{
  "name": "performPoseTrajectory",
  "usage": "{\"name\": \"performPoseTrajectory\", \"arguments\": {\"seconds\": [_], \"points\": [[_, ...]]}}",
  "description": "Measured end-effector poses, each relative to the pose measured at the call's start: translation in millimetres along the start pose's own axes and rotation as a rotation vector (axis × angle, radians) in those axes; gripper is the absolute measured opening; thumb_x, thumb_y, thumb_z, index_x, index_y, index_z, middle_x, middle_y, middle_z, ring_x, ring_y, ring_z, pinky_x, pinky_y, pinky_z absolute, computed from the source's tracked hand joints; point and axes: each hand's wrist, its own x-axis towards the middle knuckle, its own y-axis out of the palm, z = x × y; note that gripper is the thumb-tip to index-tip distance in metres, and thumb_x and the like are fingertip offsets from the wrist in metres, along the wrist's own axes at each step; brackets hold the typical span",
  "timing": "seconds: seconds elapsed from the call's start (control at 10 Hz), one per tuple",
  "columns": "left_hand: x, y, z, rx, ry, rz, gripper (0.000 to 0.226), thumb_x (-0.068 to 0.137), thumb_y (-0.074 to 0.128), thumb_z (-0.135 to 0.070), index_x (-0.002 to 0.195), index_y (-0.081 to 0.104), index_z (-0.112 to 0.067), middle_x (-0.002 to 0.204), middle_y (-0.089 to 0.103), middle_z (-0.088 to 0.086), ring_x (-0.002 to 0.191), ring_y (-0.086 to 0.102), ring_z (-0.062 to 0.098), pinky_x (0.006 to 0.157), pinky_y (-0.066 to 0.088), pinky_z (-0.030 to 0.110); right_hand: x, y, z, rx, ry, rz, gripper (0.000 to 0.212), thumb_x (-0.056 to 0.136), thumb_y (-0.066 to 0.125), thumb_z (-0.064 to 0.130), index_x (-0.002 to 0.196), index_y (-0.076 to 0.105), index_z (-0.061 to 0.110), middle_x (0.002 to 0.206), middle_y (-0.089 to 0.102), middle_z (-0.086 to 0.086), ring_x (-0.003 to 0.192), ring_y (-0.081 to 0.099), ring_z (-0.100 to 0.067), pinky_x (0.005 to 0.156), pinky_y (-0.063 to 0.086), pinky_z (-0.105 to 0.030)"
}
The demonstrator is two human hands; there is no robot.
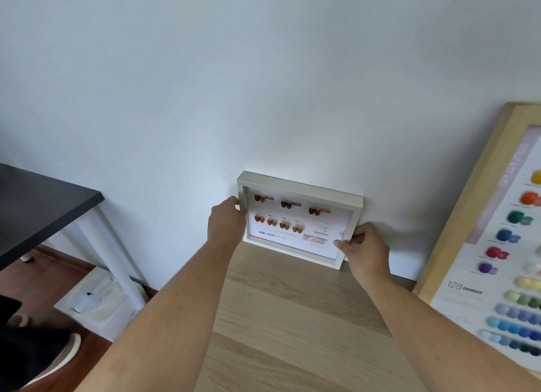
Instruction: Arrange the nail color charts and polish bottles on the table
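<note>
1. Two bare forearms are reaching forward over the light wood-grain table [292, 318] toward the white wall [263, 84].
2. At the table's far edge, the small white-framed nail color chart [298, 218] is standing upright, leaning against the wall.
3. The left hand [227, 220] is gripping the frame's left side, fingers curled around it.
4. The right hand [366, 248] is pinching the frame's lower right corner, thumb on the front.
5. A large wooden-framed color chart [480, 245] is leaning at the right.
6. A black desk [38, 204] is standing to the left over the wooden floor [44, 271].
</note>
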Motion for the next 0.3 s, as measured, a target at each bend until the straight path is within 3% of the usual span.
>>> {"name": "performPoseTrajectory", "arguments": {"seconds": [0.1,0.3], "points": [[-3,-8,-6,0.005,-0.004,-0.015,0.029,0.091,0.046,-0.024,0.116,0.057,-0.013,0.091,0.069,0.008,0.075,0.058,0.023,0.066,0.041,0.028,-5,-2,6,-0.013,0.010,0.007,0.033,0.068,0.080,0.010,0.086,0.052,0.013,0.077,0.060,-0.001,0.072,0.058,-0.019,0.058,0.039,-0.022],[-28,-21,-7,0.046,-0.010,-0.004,0.038,0.090,0.056,-0.029,0.125,0.050,-0.015,0.113,0.066,0.010,0.100,0.062,0.029,0.079,0.046,0.034,-27,-17,25,-0.023,0.072,-0.006,0.037,0.072,0.078,0.017,0.097,0.051,0.012,0.089,0.056,-0.004,0.081,0.056,-0.024,0.065,0.040,-0.027]]}}
